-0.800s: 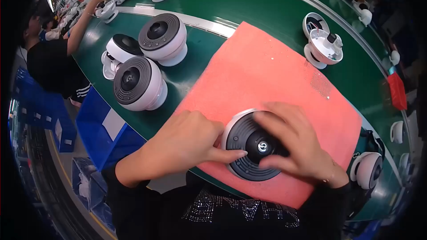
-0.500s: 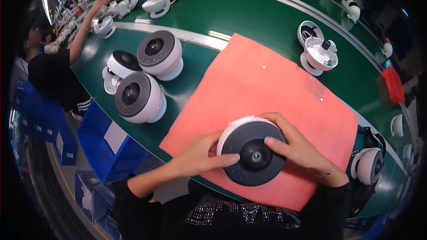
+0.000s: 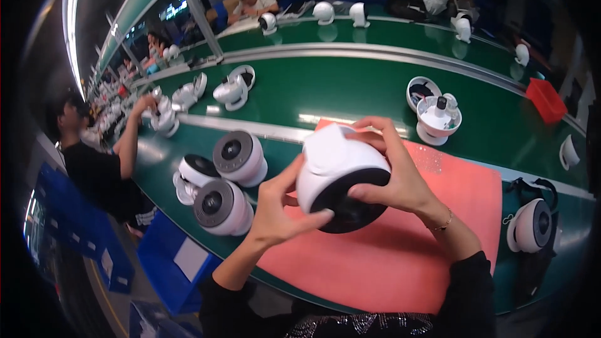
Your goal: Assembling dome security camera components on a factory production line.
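both hands, the left hand (image 3: 278,209) and right hand (image 3: 394,175), have fingers clamped on a white dome camera (image 3: 341,175) with a black face, held at frame centre above the pink mat (image 3: 400,263).

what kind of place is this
Most likely a factory assembly line for dome-shaped cameras. Long green conveyor belts curve past carrying many alike white units, other workers stand along them, and both hands, left hand and right hand, hold one white dome unit above a pink mat.
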The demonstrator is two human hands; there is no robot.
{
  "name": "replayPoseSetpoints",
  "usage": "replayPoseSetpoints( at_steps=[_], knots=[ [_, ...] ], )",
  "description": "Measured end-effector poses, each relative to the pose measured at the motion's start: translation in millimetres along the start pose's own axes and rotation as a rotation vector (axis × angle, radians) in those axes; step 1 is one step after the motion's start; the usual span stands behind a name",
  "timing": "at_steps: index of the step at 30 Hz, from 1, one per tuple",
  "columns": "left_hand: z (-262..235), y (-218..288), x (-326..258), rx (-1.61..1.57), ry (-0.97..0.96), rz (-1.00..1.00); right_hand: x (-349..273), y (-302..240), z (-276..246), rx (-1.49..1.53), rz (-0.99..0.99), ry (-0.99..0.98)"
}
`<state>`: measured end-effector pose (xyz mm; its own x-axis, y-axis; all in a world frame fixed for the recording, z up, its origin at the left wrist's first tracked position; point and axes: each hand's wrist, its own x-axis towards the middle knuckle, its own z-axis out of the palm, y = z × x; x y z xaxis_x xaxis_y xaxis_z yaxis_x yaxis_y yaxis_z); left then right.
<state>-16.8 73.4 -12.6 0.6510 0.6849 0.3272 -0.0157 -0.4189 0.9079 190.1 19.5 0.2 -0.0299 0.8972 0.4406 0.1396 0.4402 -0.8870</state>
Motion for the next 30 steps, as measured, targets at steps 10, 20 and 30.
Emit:
replayPoseSetpoints(
  at_steps=[10, 20, 30],
  knots=[
    [46.6, -38.7, 67.5, -0.930, 0.204, 0.274, -4.2, 2.3, 2.3, -0.023, -0.342, 0.228],
    [88.5, -67.6, 111.7, -0.973, 0.312, 0.267, -4.2, 24.8, -22.6, -0.075, -0.206, 0.340],
    [87.1, -92.5, 112.8, -0.908, 0.198, 0.207, -5.9, 31.3, -47.2, -0.035, -0.145, 0.363]
  ],
)
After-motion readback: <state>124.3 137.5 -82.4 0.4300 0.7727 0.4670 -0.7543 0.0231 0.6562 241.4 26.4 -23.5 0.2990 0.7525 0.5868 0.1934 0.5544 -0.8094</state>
